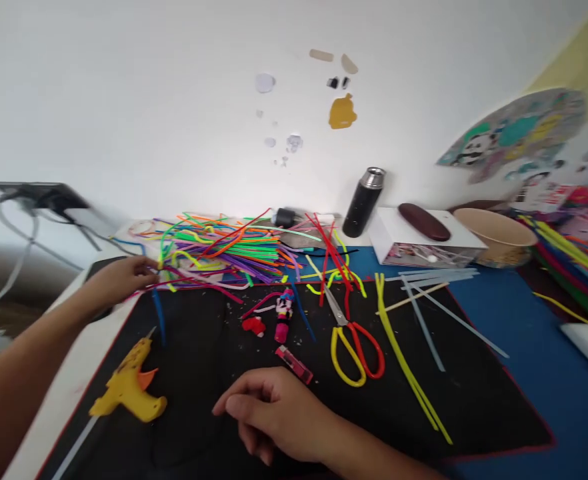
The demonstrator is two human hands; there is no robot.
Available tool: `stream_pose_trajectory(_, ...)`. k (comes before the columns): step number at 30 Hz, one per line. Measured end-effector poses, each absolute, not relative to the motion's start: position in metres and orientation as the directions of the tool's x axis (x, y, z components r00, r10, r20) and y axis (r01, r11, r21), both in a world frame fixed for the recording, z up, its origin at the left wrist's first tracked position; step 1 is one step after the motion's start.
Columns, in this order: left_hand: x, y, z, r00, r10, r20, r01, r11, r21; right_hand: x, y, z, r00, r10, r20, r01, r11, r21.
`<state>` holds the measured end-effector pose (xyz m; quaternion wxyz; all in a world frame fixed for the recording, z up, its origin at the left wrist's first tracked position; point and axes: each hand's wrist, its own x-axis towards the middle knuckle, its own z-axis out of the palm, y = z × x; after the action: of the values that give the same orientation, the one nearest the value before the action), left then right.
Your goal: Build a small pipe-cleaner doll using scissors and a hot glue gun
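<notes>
My left hand (127, 279) reaches to the left end of a pile of colourful pipe cleaners (244, 250), its fingertips drawn together among them. What they pinch is too small to make out. A blue pipe cleaner (159, 317) hangs down just below those fingers. Over the near part of the black mat (194, 360), my right hand (274, 413) is loosely curled with nothing in it. Beyond it lie a pink utility knife (295, 364), a small pink, white and black pipe-cleaner figure (284, 313) and a red fuzzy piece (254, 325).
A yellow glue gun (131, 387) lies at left, scissors (344, 327) with red and yellow handles right of centre. Yellow (404, 360) and pale blue pipe cleaners (427, 333) lie further right. At the back stand a black flask (364, 203), a white box (384, 230) and a bowl (497, 227).
</notes>
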<state>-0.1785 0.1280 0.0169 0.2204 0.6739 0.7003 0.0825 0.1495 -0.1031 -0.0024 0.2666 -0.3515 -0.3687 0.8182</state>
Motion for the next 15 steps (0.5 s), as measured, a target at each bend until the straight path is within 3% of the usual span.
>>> stream_pose_trajectory(9, -0.186, 0.130, 0.011, -0.012, 0.992, -0.123, 0.882, 0.069, 0.467, 0.153, -0.102, -0.016, -0.597, 0.691, -0.409, -0.119, -0.579, -0.806)
stream_pose_trajectory(15, -0.190, 0.121, 0.000, 0.039, 0.990, -0.139, 0.918, 0.019, 0.396, 0.150, -0.106, -0.028, -0.610, 0.655, -0.446, -0.017, -0.574, -0.819)
